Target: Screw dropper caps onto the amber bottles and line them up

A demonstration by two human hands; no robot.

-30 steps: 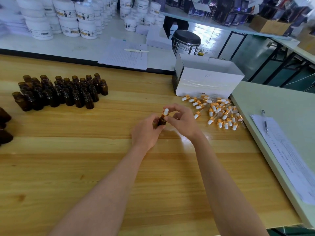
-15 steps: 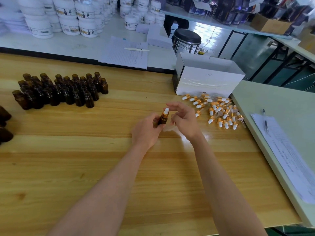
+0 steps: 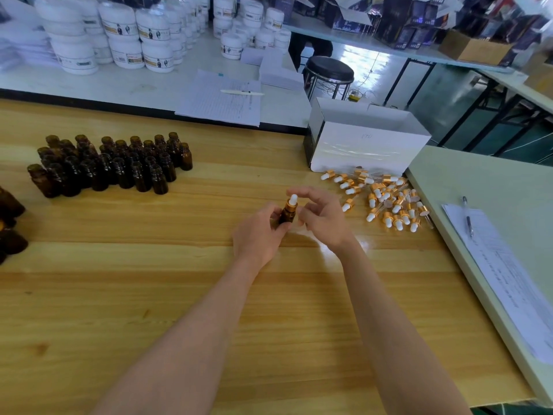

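My left hand (image 3: 258,235) grips a small amber bottle (image 3: 288,216) upright over the middle of the wooden table (image 3: 167,295). A gold dropper cap with a white bulb (image 3: 291,202) sits on its neck. My right hand (image 3: 324,220) hovers just right of the cap, with its forefinger arched over the bulb and its thumb beside the collar, slightly apart from both. A block of several uncapped amber bottles (image 3: 119,167) stands at the far left. Loose dropper caps (image 3: 387,200) lie in a pile to the right.
A white open box (image 3: 365,148) stands behind the cap pile. More dark bottles (image 3: 10,232) show at the left edge. On the pale side table at the right lie a paper sheet (image 3: 514,289) and a pen (image 3: 468,217). White jars (image 3: 125,34) fill the far bench.
My right hand pinched the cap a second ago; its fingers have now come off the cap and spread a little. The bottle has stayed in my left hand, tilted slightly more upright.
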